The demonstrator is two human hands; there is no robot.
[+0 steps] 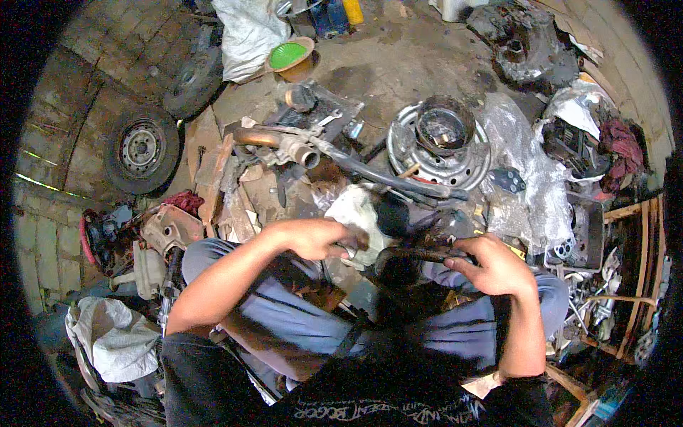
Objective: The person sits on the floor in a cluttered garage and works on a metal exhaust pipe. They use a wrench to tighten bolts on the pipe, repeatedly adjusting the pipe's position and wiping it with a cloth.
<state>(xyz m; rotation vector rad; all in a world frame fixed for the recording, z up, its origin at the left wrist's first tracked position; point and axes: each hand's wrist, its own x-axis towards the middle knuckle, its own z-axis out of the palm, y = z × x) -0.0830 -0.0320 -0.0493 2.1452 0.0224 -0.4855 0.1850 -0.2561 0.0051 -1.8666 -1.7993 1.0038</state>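
Observation:
Curled fingers of my left hand (pixel 316 240) close on the edge of a crumpled white cloth (pixel 353 212), which spreads out beyond the fingertips. My right hand (pixel 491 264) grips one end of a long, dark, greasy metal part (pixel 413 252). That part points left across my lap, its far end near the cloth; its exact kind is not clear. Just ahead of it sits a rounded black thing (pixel 392 214), partly in shadow. Beyond both hands a long grey metal pipe (pixel 370 168) lies aslant on the ground.
Farther off, a wheel rim (pixel 403 146) carries a round metal drum (pixel 444 127). Clear plastic sheeting (pixel 526 142) lies to the right. A tyre (pixel 142 149) leans at the left wall, near a bowl with a green basket (pixel 287 54). A wrench (pixel 330 117) rests among parts.

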